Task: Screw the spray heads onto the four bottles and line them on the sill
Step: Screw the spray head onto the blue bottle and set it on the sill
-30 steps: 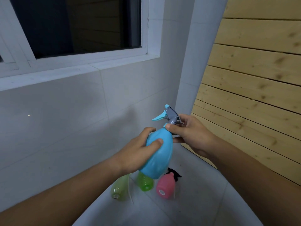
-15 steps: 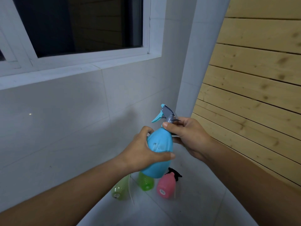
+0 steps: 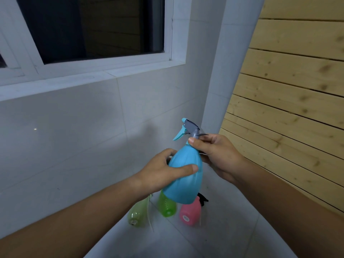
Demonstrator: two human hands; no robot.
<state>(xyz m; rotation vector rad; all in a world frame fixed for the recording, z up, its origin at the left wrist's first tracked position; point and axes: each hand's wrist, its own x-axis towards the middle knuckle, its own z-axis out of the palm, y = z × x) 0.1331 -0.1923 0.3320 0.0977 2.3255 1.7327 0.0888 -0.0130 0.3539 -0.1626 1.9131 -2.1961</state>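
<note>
I hold a blue bottle (image 3: 183, 181) upright in the air, its grey and blue spray head (image 3: 188, 128) on top with the trigger pointing left. My left hand (image 3: 163, 172) wraps the bottle's body. My right hand (image 3: 214, 151) pinches the collar at the neck under the spray head. On the floor below lie a pale green bottle (image 3: 136, 214), a bright green bottle (image 3: 166, 205) and a pink bottle (image 3: 189, 212) with a black spray head (image 3: 202, 199). The white window sill (image 3: 89, 79) runs above at the upper left.
A white tiled wall (image 3: 74, 136) stands under the window. A white column (image 3: 221, 71) rises in the corner behind the bottle. A wooden slatted wall (image 3: 297, 90) closes the right side. The floor (image 3: 214, 237) is pale tile.
The blue bottle has risen and tipped more upright. My left thumb has shifted across its body, and my right fingers have turned on the collar.
</note>
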